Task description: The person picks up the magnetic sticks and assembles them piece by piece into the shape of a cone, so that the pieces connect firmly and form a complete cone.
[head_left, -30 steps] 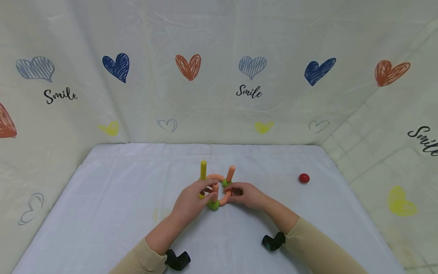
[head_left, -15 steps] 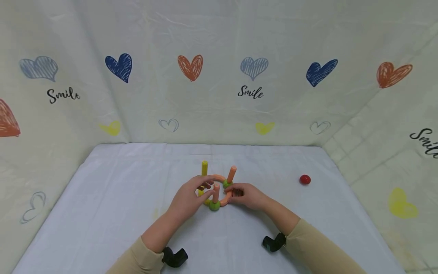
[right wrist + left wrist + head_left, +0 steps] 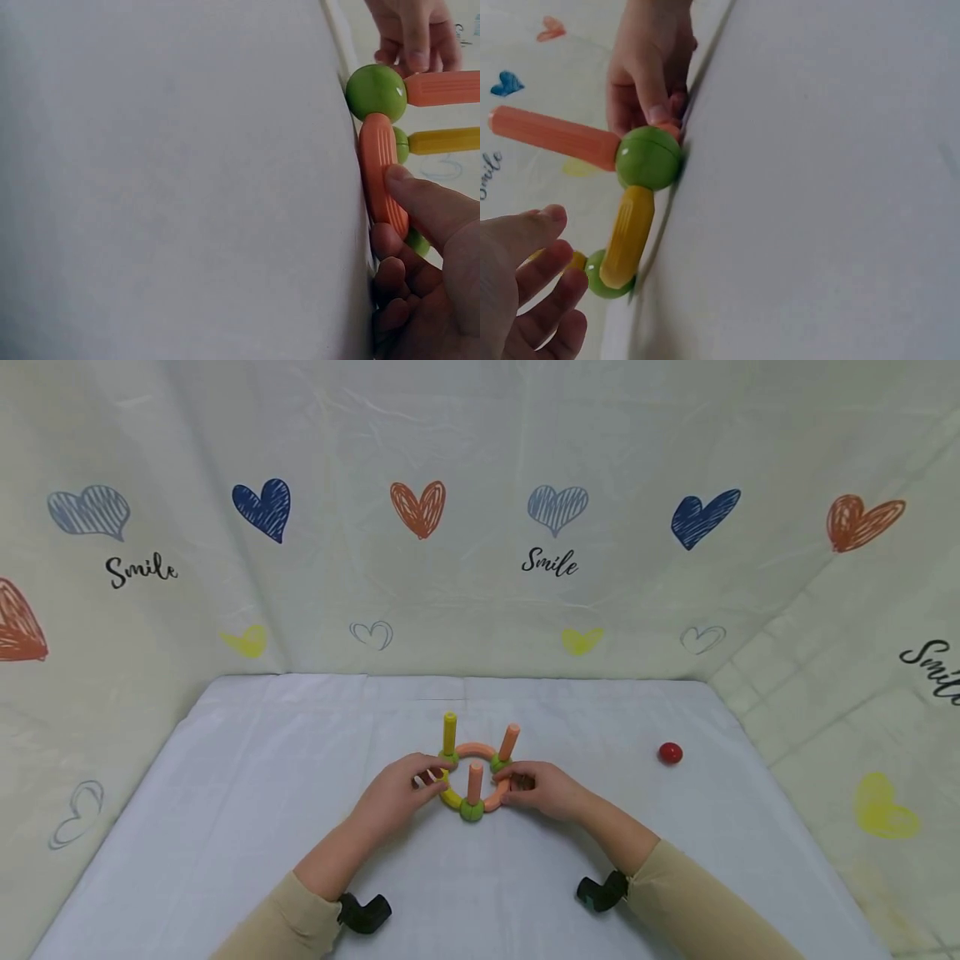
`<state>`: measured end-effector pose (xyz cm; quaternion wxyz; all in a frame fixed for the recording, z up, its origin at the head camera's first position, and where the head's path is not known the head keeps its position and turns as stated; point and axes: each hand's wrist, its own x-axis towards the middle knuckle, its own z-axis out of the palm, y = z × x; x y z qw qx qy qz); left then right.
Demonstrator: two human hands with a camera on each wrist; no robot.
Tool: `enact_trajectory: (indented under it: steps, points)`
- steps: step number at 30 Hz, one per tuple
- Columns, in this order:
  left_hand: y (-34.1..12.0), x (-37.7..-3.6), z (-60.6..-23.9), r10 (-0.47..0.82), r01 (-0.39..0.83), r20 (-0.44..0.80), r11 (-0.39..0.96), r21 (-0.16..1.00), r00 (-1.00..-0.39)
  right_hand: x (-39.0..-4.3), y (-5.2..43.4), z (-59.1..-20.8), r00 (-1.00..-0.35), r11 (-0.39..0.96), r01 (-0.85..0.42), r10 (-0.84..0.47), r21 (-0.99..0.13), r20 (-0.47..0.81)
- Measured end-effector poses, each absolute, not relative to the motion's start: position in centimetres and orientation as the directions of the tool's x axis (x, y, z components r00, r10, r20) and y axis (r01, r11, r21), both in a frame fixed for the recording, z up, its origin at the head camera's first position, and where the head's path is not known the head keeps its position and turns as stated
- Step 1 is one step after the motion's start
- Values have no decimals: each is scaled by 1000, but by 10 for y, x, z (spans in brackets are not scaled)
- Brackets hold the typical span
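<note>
A ring of curved rods joined by green balls lies on the white cloth, three straight rods standing up from the balls. My right hand (image 3: pixel 543 789) pinches the orange curved rod (image 3: pixel 381 169) on the ring's right side between thumb and fingers. At the left side, my left hand (image 3: pixel 401 789) is beside the yellow curved rod (image 3: pixel 628 236), fingers loosely bent and holding nothing. The near green ball (image 3: pixel 472 810) bears an upright orange rod (image 3: pixel 475 783). Behind are an upright yellow rod (image 3: pixel 449 733) and another orange rod (image 3: pixel 509 742), which leans slightly right.
A red ball (image 3: pixel 671 753) lies apart toward the right of the white-covered table (image 3: pixel 585 718). A pale curtain (image 3: pixel 480 593) printed with hearts rises behind and at both sides. Black devices are strapped at both wrists.
My left hand has let go of the near upright orange rod and moved left to the yellow curved rod. My right hand stays on the orange curved rod.
</note>
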<state>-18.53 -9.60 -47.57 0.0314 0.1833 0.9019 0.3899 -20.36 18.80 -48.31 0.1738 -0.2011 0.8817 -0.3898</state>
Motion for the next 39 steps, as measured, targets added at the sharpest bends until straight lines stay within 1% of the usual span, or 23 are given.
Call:
enact_trajectory:
  steps: [9,13,20,33,39]
  points:
    - [-105,-202,-484,387,251,-35,663,705,-922,-204,188,-483,-858,612,-215,-491,-761,-152]
    - [-108,-206,-487,415,255,-58,658,709,-908,-203,187,-482,-859,609,-212,-489,-764,-152]
    - [-109,-211,-489,419,220,-104,653,724,-902,-203,187,-483,-859,604,-215,-491,-767,-146]
    - [-111,-210,-493,416,216,-85,623,751,-905,-211,193,-487,-860,570,-212,-494,-793,-125]
    - [-111,-208,-492,420,216,-78,607,764,-904,-211,193,-482,-864,556,-200,-488,-806,-122]
